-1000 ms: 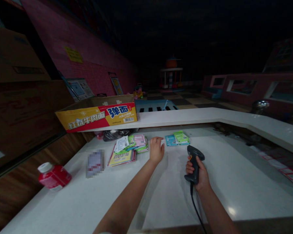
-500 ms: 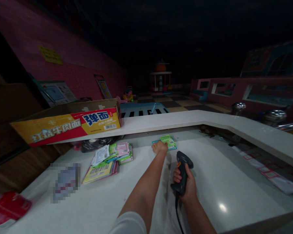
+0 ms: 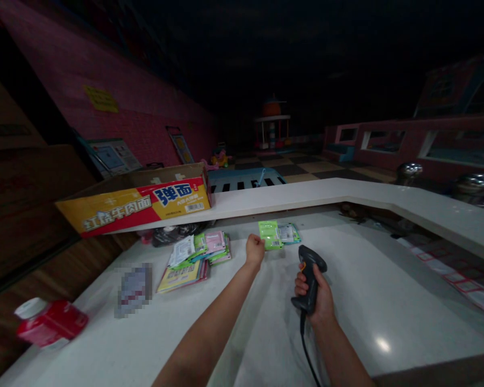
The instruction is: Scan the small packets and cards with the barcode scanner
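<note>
My left hand (image 3: 255, 250) is closed on the left edge of a bright green packet (image 3: 270, 235), its fingertips pinching the side. Behind and to the right of it lies another packet, whitish with a teal edge (image 3: 289, 233), on the white counter (image 3: 358, 274). A dark grey barcode scanner (image 3: 308, 282) is gripped in my right hand (image 3: 322, 301), its head pointing up and away, with a black cable trailing down. Left of my left hand, a pile of green, pink and white packets (image 3: 201, 248) rests partly on a yellow packet (image 3: 183, 275).
A red bottle with a white cap (image 3: 52, 322) lies at the left. An open noodle carton (image 3: 145, 204) stands on the raised ledge (image 3: 274, 197) along the back. A black plastic bag (image 3: 173, 235) sits beneath it. Red-framed sheets (image 3: 447, 269) lie at the right.
My left hand has drawn back left with the green packet, uncovering the whitish packet behind it. The scanner stays in my right hand. The whole view has shifted slightly.
</note>
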`<move>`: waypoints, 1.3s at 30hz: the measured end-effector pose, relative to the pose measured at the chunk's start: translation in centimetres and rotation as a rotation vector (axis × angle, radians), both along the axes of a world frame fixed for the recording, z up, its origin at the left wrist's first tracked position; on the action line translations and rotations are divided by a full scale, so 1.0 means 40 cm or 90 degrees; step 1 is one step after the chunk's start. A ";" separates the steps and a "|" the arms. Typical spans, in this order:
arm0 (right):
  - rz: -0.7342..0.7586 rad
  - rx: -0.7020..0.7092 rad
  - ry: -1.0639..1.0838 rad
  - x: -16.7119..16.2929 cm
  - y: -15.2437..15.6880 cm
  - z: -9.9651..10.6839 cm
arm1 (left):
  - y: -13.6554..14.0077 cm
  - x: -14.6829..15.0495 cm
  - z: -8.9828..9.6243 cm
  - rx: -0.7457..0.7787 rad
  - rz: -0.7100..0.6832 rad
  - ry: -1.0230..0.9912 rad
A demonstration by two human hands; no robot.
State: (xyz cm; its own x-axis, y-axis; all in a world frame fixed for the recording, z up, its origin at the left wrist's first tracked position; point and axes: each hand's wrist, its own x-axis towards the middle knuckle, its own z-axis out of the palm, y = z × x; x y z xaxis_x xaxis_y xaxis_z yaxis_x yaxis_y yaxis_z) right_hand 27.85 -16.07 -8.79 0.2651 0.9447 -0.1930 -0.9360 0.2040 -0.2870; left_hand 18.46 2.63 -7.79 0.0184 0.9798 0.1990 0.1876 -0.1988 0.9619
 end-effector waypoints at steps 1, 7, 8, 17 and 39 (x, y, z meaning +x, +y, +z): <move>0.006 -0.008 -0.010 -0.002 0.000 0.002 | -0.013 -0.041 -0.018 0.021 0.003 -0.003; 0.055 -0.076 -0.137 -0.024 -0.001 0.011 | -0.061 -0.191 -0.101 0.107 0.027 -0.020; 0.063 -0.084 -0.167 -0.027 -0.001 0.009 | -0.063 -0.194 -0.105 0.117 0.037 -0.022; 0.133 -0.141 -0.396 -0.045 -0.008 0.036 | -0.061 -0.182 -0.101 0.117 0.048 -0.035; 0.095 -0.194 -0.540 -0.068 -0.070 0.105 | -0.075 -0.175 -0.087 0.096 0.060 -0.027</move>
State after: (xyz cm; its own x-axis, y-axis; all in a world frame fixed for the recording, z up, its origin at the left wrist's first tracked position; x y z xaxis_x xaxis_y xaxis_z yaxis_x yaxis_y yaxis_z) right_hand 25.15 -18.86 -4.60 0.3104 0.9209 -0.2358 -0.3970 -0.0998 -0.9124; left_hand 11.46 -0.36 -11.28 -0.0834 0.9361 0.3418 0.1727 -0.3243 0.9301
